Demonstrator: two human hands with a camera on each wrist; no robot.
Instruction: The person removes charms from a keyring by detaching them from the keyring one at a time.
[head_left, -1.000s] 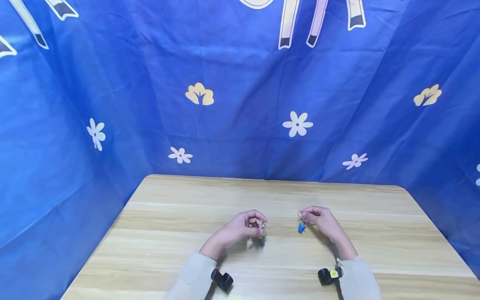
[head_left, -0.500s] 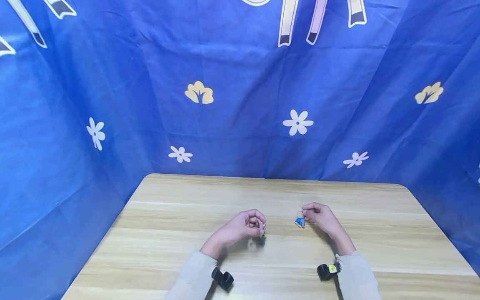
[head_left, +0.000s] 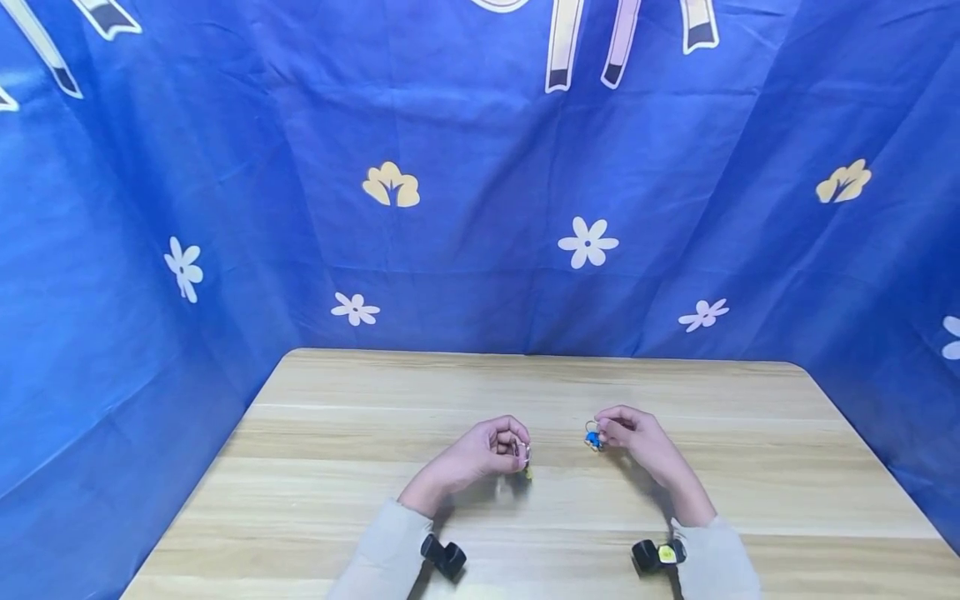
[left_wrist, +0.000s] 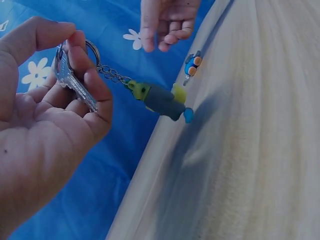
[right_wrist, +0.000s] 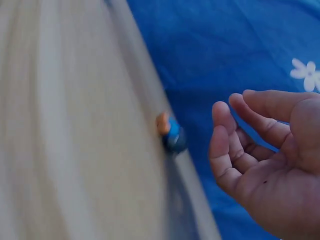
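My left hand (head_left: 477, 457) pinches a keychain by its metal ring, close over the table. In the left wrist view its silver key (left_wrist: 75, 82) lies against the curled fingers, and a short chain carries a grey-green figurine (left_wrist: 162, 100) with yellow and blue parts. My right hand (head_left: 637, 435) holds a second keychain by its ring (head_left: 592, 427), thumb and index fingertips together. Its small blue figurine (head_left: 593, 440) with orange feet hangs beside the fingertips; it is blurred in the right wrist view, where the ring does not show.
The wooden table (head_left: 337, 400) has a far edge against a blue cloth backdrop (head_left: 480, 275) with white flowers and yellow trees. A black wrist camera (head_left: 444, 557) sits at the left sleeve, another black camera (head_left: 647, 556) at the right sleeve.
The blue figurine has swung up and left, nearer the right fingertips, and the right hand has shifted slightly left. The left figurine shows less below the left hand, which has hardly moved.
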